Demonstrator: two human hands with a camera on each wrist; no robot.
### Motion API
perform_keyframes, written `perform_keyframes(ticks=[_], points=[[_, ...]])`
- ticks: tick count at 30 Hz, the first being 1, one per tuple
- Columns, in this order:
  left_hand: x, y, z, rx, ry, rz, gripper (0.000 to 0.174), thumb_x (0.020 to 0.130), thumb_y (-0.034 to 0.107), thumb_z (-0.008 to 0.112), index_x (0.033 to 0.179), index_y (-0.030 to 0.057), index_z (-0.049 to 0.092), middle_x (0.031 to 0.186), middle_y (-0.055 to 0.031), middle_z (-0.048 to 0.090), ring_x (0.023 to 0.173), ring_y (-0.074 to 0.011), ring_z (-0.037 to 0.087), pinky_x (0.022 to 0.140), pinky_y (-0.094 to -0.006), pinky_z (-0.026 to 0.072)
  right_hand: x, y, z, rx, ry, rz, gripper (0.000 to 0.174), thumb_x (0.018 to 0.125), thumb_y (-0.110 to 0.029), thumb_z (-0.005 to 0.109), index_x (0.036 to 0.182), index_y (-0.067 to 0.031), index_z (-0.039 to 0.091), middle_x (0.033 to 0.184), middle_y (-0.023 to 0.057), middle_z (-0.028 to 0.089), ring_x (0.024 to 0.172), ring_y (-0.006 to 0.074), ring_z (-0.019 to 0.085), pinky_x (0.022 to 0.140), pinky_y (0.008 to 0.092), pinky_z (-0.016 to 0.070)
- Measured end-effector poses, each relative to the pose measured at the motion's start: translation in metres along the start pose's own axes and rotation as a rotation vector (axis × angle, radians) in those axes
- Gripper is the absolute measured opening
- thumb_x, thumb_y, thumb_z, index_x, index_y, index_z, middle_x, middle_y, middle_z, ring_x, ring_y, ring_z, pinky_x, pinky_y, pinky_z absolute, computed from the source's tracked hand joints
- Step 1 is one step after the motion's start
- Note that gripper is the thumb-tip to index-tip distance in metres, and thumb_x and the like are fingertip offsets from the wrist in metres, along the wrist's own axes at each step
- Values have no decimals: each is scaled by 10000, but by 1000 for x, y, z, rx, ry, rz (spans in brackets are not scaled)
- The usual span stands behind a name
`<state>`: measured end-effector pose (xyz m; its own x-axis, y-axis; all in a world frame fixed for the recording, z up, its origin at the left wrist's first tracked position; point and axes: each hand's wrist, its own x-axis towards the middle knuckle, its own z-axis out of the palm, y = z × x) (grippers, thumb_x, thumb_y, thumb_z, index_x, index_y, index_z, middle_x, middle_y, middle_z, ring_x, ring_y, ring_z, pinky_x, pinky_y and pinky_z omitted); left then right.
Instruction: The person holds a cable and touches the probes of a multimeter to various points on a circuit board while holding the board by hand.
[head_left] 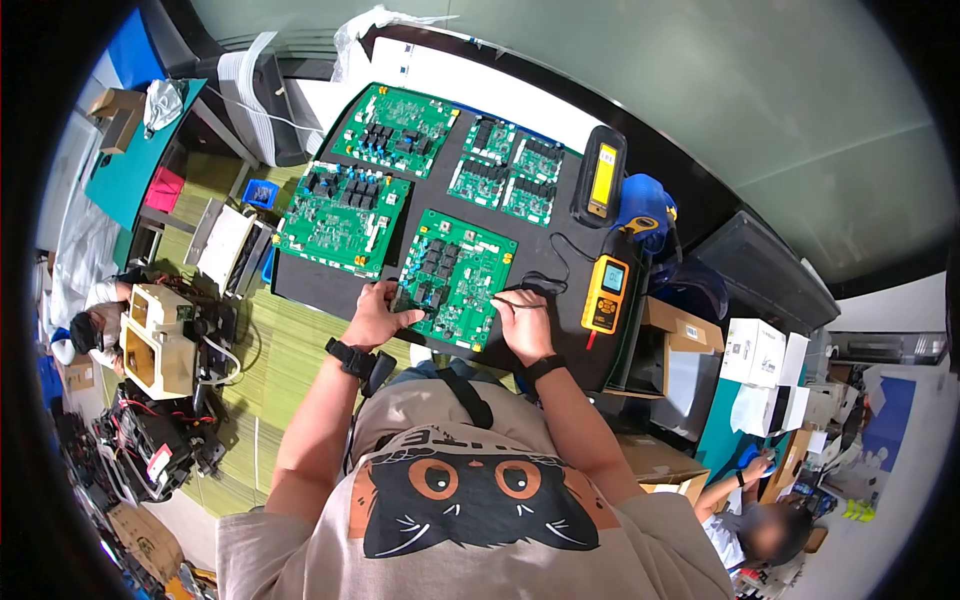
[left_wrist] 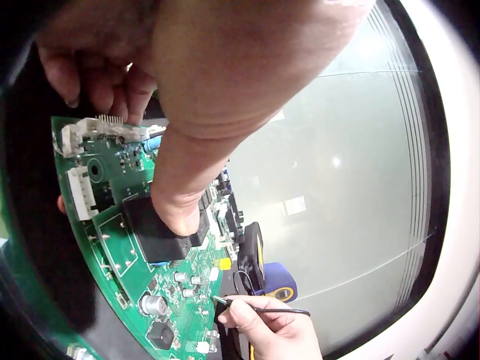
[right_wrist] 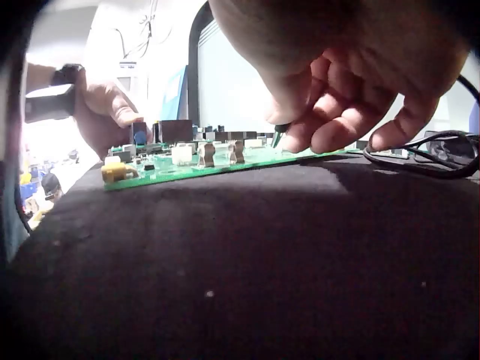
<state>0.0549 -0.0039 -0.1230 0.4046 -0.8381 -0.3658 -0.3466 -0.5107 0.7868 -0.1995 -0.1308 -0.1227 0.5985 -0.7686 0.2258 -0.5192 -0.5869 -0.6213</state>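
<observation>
A green circuit board [head_left: 470, 265] with black relays and white connectors lies nearest the person on the black mat. My left hand [head_left: 374, 318] grips its left edge; in the left wrist view the thumb [left_wrist: 178, 206] presses on a black relay block [left_wrist: 154, 232], with fingers along the edge connectors. At the board's right edge, my right hand [head_left: 524, 325] pinches a thin dark probe [right_wrist: 280, 135] between thumb and fingertips. The probe's tip points down close over the board's surface. From it, a black cable [head_left: 562, 265] runs loosely toward the yellow handheld meter [head_left: 604, 296], whose display is lit.
Two more large boards [head_left: 345, 215] [head_left: 398, 130] and several small boards [head_left: 507, 172] lie farther back on the black mat [head_left: 320, 285]. A black case with a yellow label [head_left: 602, 180] and a blue object [head_left: 645, 210] stand at right. Open cardboard boxes [head_left: 680, 325] sit beyond the mat's right edge.
</observation>
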Motion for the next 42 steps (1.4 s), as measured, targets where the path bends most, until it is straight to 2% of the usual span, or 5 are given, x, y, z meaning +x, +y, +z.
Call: perform_keyframes(ticks=[13, 24, 27, 32, 42], points=[[1, 2, -2, -5, -20, 0, 772, 673, 265, 889, 1230, -98, 496, 1142, -180, 508, 989, -249, 598, 840, -345, 529, 7, -1, -4, -137, -16, -131, 86, 835, -151, 613, 845, -109, 688, 895, 36, 670, 888, 236, 612, 848, 397, 424], [-2, 8, -5, 24, -24, -37, 821, 662, 316, 891, 1248, -97, 491, 1153, -194, 507, 1028, -275, 579, 863, -364, 519, 18, -9, -9, -249, -86, -171, 31, 781, -154, 642, 773, -128, 627, 769, 36, 614, 833, 228, 583, 823, 387, 398], [-5, 18, -8, 32, -35, -49, 823, 665, 320, 888, 1254, -94, 489, 1162, -196, 504, 1032, -279, 579, 868, -364, 517, 23, -13, -7, -319, -129, -170, 51, 776, -158, 658, 769, -116, 631, 766, 47, 624, 822, 243, 589, 812, 399, 402], [-1, 4, -3, 9, -26, -29, 821, 667, 299, 890, 1262, -93, 482, 1175, -192, 501, 1030, -272, 590, 876, -364, 519, 22, -7, 6, -368, -162, -125, 81, 783, -210, 599, 776, -128, 603, 782, 37, 610, 870, 234, 571, 819, 409, 377], [0, 8, -5, -23, -44, -55, 832, 641, 321, 900, 1259, -68, 501, 1183, -200, 484, 1011, -279, 587, 884, -357, 523, 21, -13, 2, -385, -166, -64, 73, 789, -182, 609, 809, -114, 625, 829, 59, 630, 887, 252, 593, 807, 418, 417]])
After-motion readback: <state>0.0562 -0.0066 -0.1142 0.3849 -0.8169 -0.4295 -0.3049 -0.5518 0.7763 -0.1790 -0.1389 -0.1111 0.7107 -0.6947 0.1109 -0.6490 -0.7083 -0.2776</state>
